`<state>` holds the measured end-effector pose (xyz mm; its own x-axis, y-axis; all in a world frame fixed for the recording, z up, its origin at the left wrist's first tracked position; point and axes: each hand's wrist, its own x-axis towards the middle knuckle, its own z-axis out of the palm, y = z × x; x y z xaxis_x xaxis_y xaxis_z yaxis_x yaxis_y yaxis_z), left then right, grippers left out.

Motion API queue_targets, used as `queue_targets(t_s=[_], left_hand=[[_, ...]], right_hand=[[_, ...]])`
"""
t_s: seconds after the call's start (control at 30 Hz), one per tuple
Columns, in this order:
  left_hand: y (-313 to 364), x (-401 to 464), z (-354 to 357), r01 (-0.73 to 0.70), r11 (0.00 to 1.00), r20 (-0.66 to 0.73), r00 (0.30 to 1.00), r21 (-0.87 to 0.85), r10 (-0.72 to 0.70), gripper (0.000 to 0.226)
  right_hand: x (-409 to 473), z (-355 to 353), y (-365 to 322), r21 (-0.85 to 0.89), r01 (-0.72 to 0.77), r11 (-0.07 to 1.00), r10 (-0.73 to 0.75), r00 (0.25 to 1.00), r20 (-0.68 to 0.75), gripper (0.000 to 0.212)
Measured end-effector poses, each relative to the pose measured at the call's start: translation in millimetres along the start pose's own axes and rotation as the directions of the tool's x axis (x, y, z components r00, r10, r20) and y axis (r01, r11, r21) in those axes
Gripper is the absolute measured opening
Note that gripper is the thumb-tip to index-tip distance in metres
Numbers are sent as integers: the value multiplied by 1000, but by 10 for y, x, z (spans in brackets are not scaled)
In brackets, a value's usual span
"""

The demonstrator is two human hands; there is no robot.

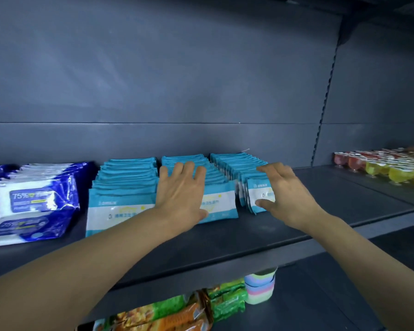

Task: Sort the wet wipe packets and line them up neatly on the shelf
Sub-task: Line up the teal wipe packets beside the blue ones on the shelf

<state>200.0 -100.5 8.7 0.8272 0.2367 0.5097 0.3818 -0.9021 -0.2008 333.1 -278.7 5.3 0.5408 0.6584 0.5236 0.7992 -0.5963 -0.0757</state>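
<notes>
Three rows of teal and white wet wipe packets stand upright on the dark shelf [285,225]: a left row [122,185], a middle row [221,199] and a right row [239,163]. My left hand [181,189] lies flat with straight fingers over the top and front of the middle row. My right hand [280,189] is at the front of the right row, fingers over the packet tops and thumb against the face of the front packet [258,192]. Dark blue wipe packs [34,199] sit at the far left, one lying flat in front.
Bare shelf stretches right of the teal rows. Cups of coloured jelly [380,166] fill the neighbouring shelf at the far right. Below the shelf edge lie green and orange snack packets [189,309] and a stack of pastel cups [261,287].
</notes>
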Motion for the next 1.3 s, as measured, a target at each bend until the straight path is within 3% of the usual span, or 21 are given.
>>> queue_targets(t_s=[0.37, 0.57, 0.87, 1.03, 1.13, 1.3], left_hand=[[-339, -299, 57, 87, 995, 118, 989, 57, -93, 100], [-325, -204, 139, 53, 993, 118, 991, 110, -66, 105], [-265, -70, 247, 95, 983, 178, 976, 159, -123, 108], [-184, -47, 282, 128, 980, 155, 976, 154, -152, 99], [-157, -59, 304, 154, 978, 144, 974, 144, -174, 91], [-165, -77, 294, 165, 980, 153, 971, 112, -182, 95]], right_hand=[[108, 210, -411, -81, 43, 996, -32, 990, 137, 101], [304, 374, -350, -165, 125, 978, -97, 981, 167, 117], [498, 486, -232, -55, 224, 973, -207, 953, 220, 102], [541, 523, -208, -120, 277, 953, -258, 954, 151, 94], [535, 634, -141, -250, 342, 906, -348, 937, 20, 103], [562, 720, -35, -243, 356, 902, -386, 918, -87, 102]])
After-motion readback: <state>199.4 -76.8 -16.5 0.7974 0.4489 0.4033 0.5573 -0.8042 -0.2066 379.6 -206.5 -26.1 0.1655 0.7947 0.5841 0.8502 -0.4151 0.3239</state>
